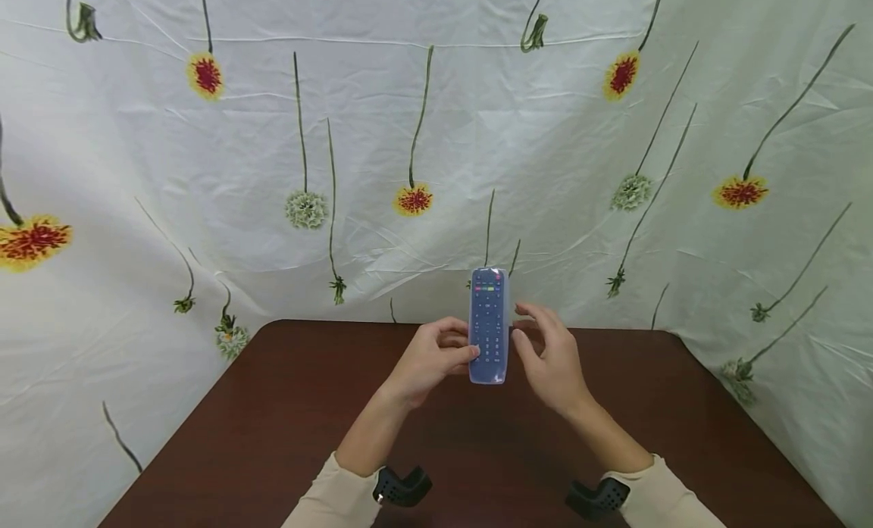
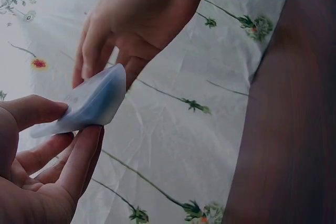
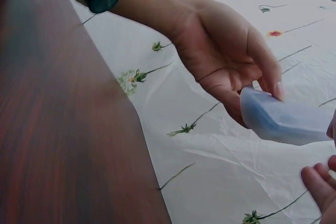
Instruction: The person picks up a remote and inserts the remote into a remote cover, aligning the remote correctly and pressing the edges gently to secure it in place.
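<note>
Cut off at the bottom edge of the head view: both cream sleeves [image 1: 341,501], each with a black wrist camera mount [image 1: 402,486]. Left hand [image 1: 430,361] curled round the left edge of a remote in a bluish cover [image 1: 489,325], thumb on the button face, other fingers hidden behind it. Held upright above the far edge of the brown table [image 1: 273,422], clear of the tabletop. In the left wrist view only the cover's pale blue end [image 2: 92,103] visible, buttons out of sight. Right hand [image 1: 549,357] just beside the remote's right edge, fingers loosely bent; contact hard to make out. Bare tabletop on both sides. Flowered white cloth [image 1: 204,172] behind and at both sides.
</note>
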`<state>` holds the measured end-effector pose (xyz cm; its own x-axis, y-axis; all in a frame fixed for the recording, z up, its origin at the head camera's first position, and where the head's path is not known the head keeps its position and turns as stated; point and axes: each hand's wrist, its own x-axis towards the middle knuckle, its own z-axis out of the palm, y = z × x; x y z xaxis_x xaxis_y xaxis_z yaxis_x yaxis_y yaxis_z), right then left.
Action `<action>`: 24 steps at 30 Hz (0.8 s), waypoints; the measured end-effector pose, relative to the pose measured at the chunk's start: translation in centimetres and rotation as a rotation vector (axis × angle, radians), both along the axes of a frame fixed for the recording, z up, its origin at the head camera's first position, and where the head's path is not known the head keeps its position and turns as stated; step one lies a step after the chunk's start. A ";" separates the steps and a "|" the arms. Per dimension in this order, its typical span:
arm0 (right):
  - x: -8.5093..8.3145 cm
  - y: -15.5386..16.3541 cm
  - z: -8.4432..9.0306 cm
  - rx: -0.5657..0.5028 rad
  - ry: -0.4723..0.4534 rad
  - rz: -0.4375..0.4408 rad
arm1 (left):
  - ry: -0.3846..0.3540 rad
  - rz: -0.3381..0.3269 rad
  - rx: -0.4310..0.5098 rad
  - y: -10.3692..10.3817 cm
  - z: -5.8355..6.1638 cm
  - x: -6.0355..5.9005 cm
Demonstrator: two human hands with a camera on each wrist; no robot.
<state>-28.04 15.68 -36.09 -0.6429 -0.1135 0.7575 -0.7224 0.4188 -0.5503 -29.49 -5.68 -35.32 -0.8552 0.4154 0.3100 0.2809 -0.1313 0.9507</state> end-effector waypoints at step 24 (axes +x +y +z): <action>0.6 -0.3 -0.4 -0.112 -0.482 0.205 | 0.104 0.045 -0.193 -0.7 -0.5 -0.1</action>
